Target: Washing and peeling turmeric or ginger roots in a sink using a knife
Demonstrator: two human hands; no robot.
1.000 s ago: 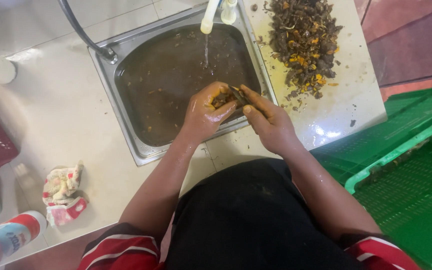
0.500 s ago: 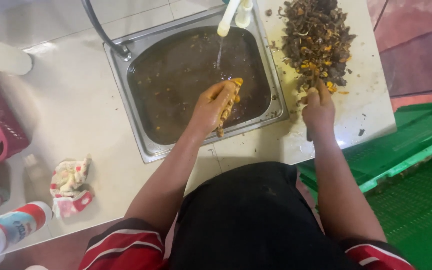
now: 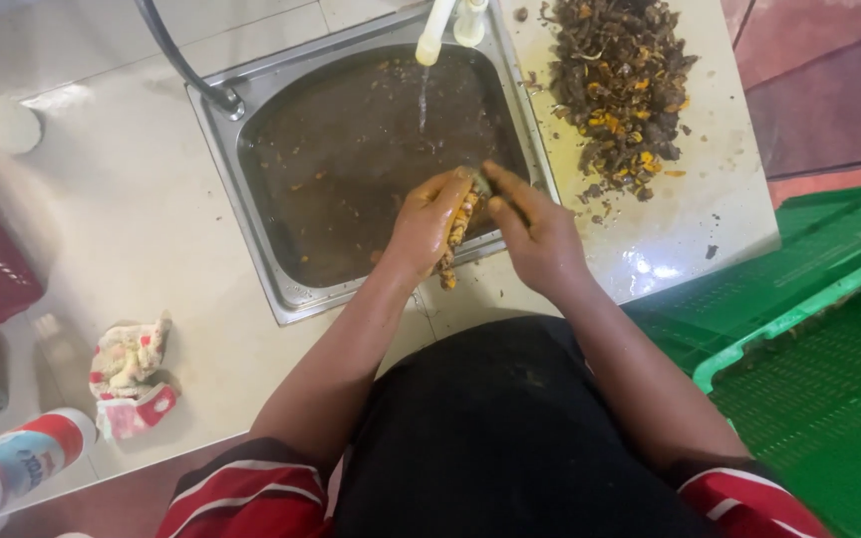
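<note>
Inspection of the sink station, seen from my remote feed off the head camera.

Left hand (image 3: pixel 429 227): fingers curled closed around a long, knobbly yellow-orange root (image 3: pixel 456 237), wet and mud-streaked. The root lies inside the cupped palm, its long axis running from the fingertips down toward the wrist, roughly along the near rim of the steel sink (image 3: pixel 251 231). Its lower end pokes out below the heel of the hand, over the rim.

Right hand (image 3: pixel 535 231): fingers extended and pressed together, tips touching the upper end of the root just beside the left fingertips. I cannot tell whether they pinch it or only rub it. The left hand carries the piece; the right only meets it at the far end.

Beyond the fingers, a thin stream of water (image 3: pixel 424 98) falls from a pale tap spout (image 3: pixel 434 33) into murky brown water with floating scraps. The stream lands apart from the root, farther from the body than both sets of fingertips.

Off the right hand's outer side, on the wet pale counter (image 3: pixel 690 224), sits a rough heap of dark, fibrous peelings (image 3: pixel 623 85) flecked orange. Green perforated plastic crates (image 3: pixel 809 349) stand beyond that. Well off the left hand lie a crumpled cloth (image 3: pixel 130 371) and a spray bottle (image 3: pixel 22 460).
</note>
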